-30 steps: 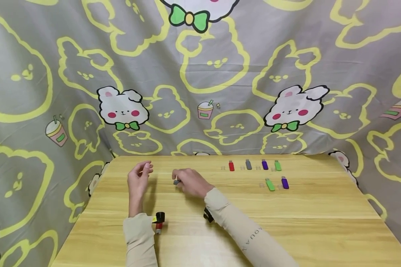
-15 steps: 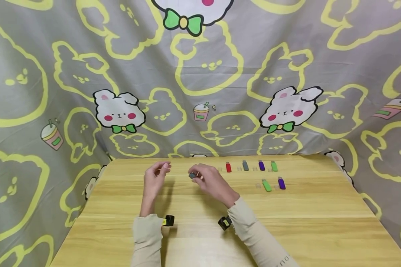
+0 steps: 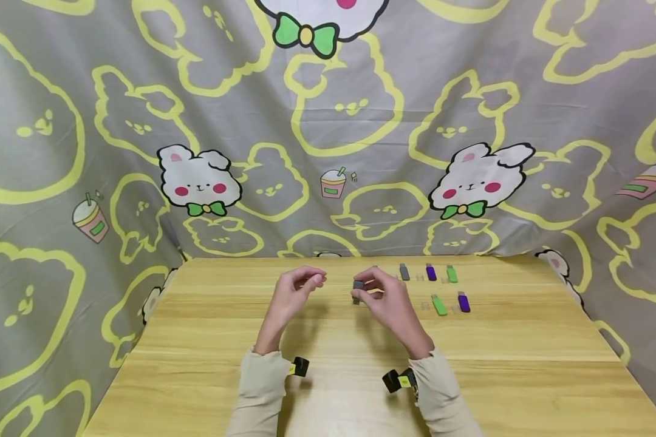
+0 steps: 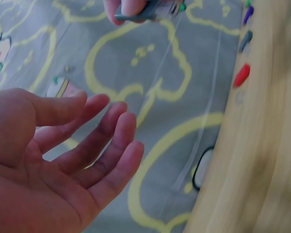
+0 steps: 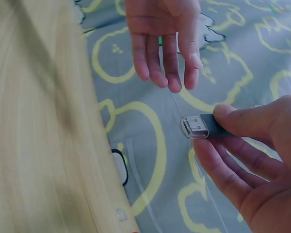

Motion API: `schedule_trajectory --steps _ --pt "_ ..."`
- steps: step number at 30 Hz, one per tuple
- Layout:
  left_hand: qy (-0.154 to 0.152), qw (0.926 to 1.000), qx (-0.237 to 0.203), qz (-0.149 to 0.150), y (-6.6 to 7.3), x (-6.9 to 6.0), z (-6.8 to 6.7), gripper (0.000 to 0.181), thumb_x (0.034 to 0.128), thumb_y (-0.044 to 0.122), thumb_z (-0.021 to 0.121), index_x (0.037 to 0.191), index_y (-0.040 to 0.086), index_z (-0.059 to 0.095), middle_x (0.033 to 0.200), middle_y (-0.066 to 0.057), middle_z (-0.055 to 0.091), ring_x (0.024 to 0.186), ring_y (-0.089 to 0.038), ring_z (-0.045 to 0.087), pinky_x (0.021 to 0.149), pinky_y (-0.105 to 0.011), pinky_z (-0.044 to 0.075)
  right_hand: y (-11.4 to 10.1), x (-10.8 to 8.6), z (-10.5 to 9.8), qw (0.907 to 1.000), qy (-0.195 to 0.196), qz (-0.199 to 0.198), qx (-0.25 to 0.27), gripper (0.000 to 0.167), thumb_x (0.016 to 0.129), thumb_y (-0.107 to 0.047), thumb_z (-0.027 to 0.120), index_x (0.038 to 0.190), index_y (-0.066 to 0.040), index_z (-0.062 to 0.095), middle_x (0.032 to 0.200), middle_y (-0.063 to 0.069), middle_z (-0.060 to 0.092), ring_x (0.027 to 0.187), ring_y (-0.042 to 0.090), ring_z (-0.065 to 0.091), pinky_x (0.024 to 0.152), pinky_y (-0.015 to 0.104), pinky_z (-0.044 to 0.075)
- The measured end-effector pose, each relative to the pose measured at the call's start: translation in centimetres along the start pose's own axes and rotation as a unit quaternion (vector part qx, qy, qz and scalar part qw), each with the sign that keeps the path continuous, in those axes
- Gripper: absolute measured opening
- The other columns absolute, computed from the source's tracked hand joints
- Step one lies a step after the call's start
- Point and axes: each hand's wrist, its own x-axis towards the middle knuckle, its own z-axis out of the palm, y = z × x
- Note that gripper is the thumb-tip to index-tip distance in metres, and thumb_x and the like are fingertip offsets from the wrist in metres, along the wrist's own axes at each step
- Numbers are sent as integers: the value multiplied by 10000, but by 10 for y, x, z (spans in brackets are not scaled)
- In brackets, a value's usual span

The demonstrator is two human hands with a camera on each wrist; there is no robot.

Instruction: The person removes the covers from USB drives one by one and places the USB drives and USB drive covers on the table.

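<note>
My right hand pinches a dark grey USB stick between thumb and fingers, above the wooden table. A clear cap covers its metal plug, which points toward my left hand in the right wrist view. My left hand hovers to the left of the stick, apart from it. Its fingers are loosely bent, with nothing between them in the left wrist view.
At the table's back right lie another grey USB stick, purple and green ones, and a nearer green and purple pair. Small clear caps lie beside them. A red one shows in the left wrist view. A patterned curtain hangs behind.
My right hand has lifted the grey USB stick and carried it rightward. My left hand has moved right too. A red USB stick seen earlier by the left cuff is out of sight.
</note>
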Motion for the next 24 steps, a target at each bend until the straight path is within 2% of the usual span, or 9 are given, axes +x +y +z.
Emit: schedule_trajectory --steps 5,9,12,15,18,24 --pt "-509 9984 -240 23 7 -2 16 167 1001 27 650 1132 -41 728 1066 -206 736 973 -372 705 844 -363 590 4 -2 -7 9970 456 338 524 230 874 -10 807 1085 -44 721 1072 123 706 964 295 724 768 279 614" --pt "-844 9959 -307 52 10 -3 26 171 986 51 684 1132 -25 730 1075 -193 737 975 -360 711 822 -286 578 6 -2 -8 9934 575 426 892 178 894 -33 795 1061 -37 732 1094 153 688 985 301 715 796 280 611" --pt "-986 9942 -412 80 11 -3 33 183 969 62 712 1125 -31 730 1069 -192 738 966 -352 716 806 -255 570 7 -3 -9 9890 609 515 1244 167 891 -39 798 1030 9 717 1106 178 661 998 322 716 817 289 609" --pt "-947 9941 -520 53 12 -3 39 177 949 28 726 1103 -58 722 1043 -226 733 945 -361 720 810 -301 587 7 -3 -9 9852 627 581 1485 181 891 -45 800 1016 39 700 1119 193 642 1012 330 716 825 299 609" --pt "-756 9956 -544 -49 12 -2 42 142 934 -34 717 1065 -90 714 1011 -262 724 921 -387 712 792 -309 591 6 -3 -9 9846 585 602 1535 170 886 -49 806 989 38 702 1100 208 658 1005 321 723 816 304 612" --pt "-378 9974 -600 -148 13 -2 44 94 910 -98 710 1003 -104 714 986 -262 705 905 -378 681 727 -193 547 6 -4 -9 9929 295 553 1015 107 875 -33 813 946 -14 736 999 141 709 962 278 729 808 288 610"
